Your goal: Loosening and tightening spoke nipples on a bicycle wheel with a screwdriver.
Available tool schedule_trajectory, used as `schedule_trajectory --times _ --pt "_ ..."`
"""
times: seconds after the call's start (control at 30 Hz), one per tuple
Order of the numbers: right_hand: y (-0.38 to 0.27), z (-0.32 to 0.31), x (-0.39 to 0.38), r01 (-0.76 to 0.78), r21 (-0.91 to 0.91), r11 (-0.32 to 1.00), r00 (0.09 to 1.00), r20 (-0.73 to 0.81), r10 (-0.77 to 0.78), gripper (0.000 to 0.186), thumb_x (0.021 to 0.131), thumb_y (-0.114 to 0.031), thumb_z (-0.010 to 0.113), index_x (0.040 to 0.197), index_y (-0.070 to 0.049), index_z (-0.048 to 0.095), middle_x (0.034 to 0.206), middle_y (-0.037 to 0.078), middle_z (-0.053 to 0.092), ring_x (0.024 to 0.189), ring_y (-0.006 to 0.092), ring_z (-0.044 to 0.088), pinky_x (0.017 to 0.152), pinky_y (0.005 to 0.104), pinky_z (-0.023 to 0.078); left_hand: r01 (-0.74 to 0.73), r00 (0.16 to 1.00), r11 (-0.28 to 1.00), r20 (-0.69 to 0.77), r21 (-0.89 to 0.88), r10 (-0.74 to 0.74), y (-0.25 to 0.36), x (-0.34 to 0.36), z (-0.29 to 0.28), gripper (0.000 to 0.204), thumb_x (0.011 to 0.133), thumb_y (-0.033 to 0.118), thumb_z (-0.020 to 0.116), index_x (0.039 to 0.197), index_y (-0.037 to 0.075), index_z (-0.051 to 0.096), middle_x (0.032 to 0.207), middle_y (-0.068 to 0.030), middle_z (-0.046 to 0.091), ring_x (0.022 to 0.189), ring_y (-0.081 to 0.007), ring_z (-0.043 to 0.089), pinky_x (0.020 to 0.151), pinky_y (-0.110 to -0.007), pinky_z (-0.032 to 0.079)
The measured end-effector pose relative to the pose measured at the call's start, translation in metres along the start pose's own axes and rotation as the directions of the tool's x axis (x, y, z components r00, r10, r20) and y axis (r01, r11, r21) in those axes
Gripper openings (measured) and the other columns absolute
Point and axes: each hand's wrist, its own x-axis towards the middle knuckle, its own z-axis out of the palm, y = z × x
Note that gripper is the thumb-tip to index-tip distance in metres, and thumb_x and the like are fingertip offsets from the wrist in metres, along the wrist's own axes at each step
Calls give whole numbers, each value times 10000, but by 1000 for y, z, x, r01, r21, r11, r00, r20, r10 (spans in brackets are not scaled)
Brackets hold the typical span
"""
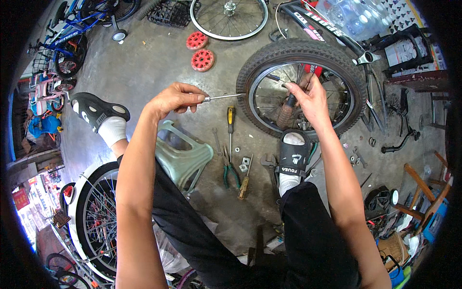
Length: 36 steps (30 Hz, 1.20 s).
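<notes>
My left hand (pixel 178 100) is closed round the handle of a screwdriver (pixel 222 97). Its metal shaft points right, and the tip reaches the left edge of a knobby black tire (pixel 246 72). The tire sits on a spoked wheel lying in front of me. Over the wheel, my right hand (pixel 310 98) is closed, thumb against the fingers, on a thin rod with a dark end (pixel 273 77); its exact kind is unclear. Below that hand a brownish ribbed grip (pixel 285 115) crosses the spokes. My right foot in a black slide sandal (pixel 292 156) is at the wheel's near edge.
On the floor lie a yellow-black screwdriver (pixel 231 119), green-handled pliers (pixel 230 168), nuts (pixel 243 167) and an adjustable wrench (pixel 269 166). A pale green plastic stool (pixel 204 153) is by my left leg. Red wheels (pixel 202 60), a bare rim (pixel 230 37) and a bike frame (pixel 332 31) lie beyond.
</notes>
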Motion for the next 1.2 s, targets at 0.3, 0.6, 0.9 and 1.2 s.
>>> schedule_trajectory --times 0.3,0.6,0.9,1.2 --pt "6 0 -1 13 -27 1000 1000 -17 -13 432 860 -328 870 892 -27 561 712 47 615 656 158 566 634 348 480 37 998 997 56 68 -41 9 37 1 338 906 301 817 1107 33 774 796 3 687 670 -62 606 496 -230 347" --pt "7 4 4 14 -57 998 1000 -12 -15 466 855 -378 862 896 -10 579 745 101 665 685 218 632 663 381 502 -5 993 999 -117 -36 1 -37 20 47 317 955 378 748 1124 110 767 784 35 656 621 -60 519 548 -236 385" --pt "9 -1 -1 19 -32 999 999 -36 -20 481 838 -389 875 897 0 598 732 97 656 671 210 620 655 371 503 -40 945 417 -170 -908 -278 0 -23 282 503 1072 497 546 1358 85 577 851 -1 571 632 -127 516 556 -309 434" --pt "9 0 2 12 -55 998 999 -33 -14 516 825 -428 877 918 -4 597 755 114 666 706 240 648 681 394 513 -148 932 644 -324 -751 -164 -29 31 325 314 1093 365 555 1223 81 516 866 -60 605 759 -207 657 706 -396 548"
